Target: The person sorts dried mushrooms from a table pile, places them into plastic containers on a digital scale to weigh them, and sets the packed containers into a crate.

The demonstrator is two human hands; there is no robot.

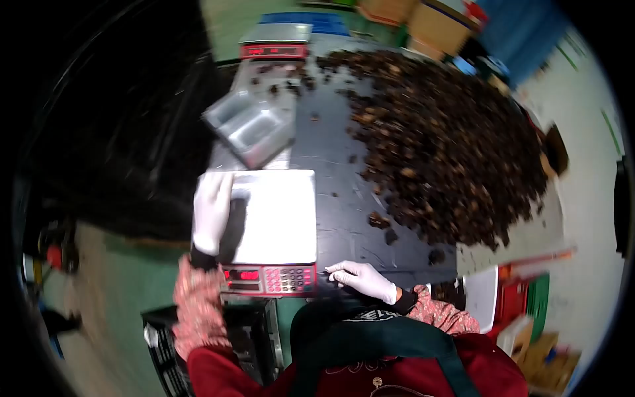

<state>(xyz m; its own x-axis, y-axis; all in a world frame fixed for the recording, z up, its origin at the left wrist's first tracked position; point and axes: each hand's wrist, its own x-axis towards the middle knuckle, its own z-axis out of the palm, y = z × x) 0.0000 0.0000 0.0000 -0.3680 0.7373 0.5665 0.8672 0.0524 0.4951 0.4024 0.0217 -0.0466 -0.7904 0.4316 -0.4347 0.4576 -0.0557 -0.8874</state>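
A scale with a bare white weighing plate [281, 215] stands in front of me, its red display and keypad [270, 280] facing me. My left hand [213, 210], in a white glove, is over the plate's left edge with its fingers together; whether anything is under them is hidden. To the right of the keypad, my gloved right hand [360, 279] is near the table's front edge, fingers partly curled, close to a small dark piece. Clear plastic trays [251, 129] sit just beyond the scale. A large heap of dark brown pieces [436, 145] covers the table's right side.
A second scale [274, 49] stands at the table's far end, with scattered dark pieces before it. Black sheeting [126, 126] rises on the left. A white bin [481, 298] and red and green crates [522, 301] are at the lower right. Cardboard boxes [440, 28] lie beyond the heap.
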